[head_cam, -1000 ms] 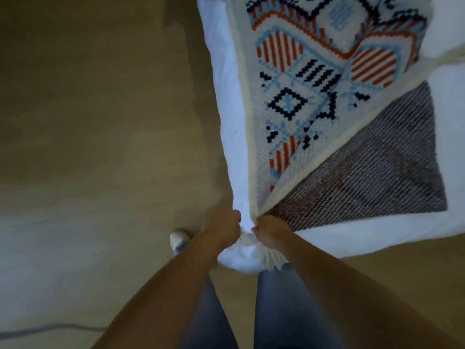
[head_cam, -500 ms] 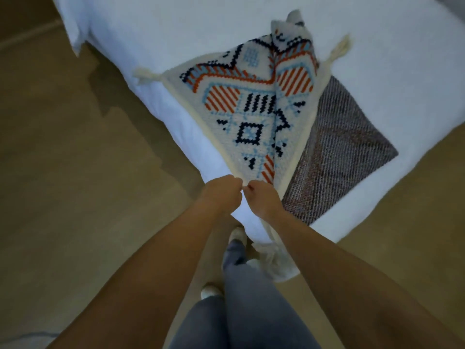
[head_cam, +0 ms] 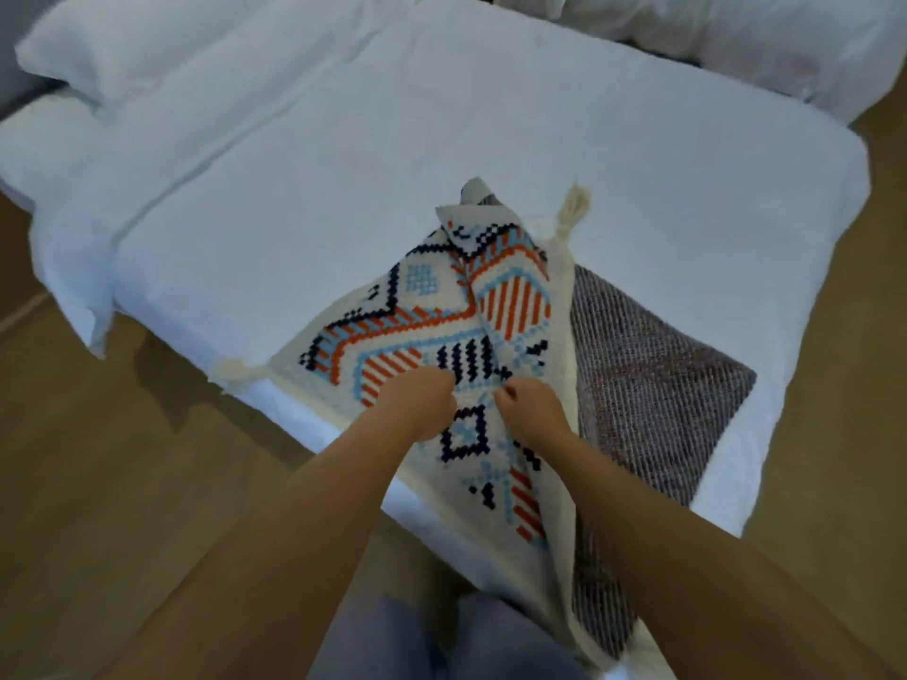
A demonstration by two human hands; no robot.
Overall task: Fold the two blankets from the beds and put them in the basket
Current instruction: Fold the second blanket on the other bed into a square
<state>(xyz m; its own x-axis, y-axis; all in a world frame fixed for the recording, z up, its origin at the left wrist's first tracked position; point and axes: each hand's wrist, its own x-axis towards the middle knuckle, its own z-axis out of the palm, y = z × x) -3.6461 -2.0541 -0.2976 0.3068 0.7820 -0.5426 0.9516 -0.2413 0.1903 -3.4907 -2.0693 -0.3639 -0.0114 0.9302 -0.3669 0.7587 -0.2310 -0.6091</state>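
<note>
A cream blanket (head_cam: 422, 306) with an orange, blue and black woven pattern lies partly folded at the near corner of a white bed (head_cam: 304, 154), its dull reverse side (head_cam: 648, 385) showing on the right. Cream tassels stick out at its corners. My left hand (head_cam: 417, 402) and my right hand (head_cam: 530, 409) are side by side over the patterned face, each with fingers curled into the fabric and lifting it. The near end of the blanket hangs down over the bed's edge toward my legs. No basket is in view.
A white pillow (head_cam: 122, 46) lies at the bed's far left. A second white bed (head_cam: 736, 46) stands at the back right. Wooden floor (head_cam: 98, 483) lies on the left and along the right edge. My grey-trousered legs (head_cam: 417, 645) stand at the bed's corner.
Both hands have travelled from the blanket's near corner at the bed's edge up and forward over the patterned face, carrying fabric with them. The view has tilted up, showing more of the bed.
</note>
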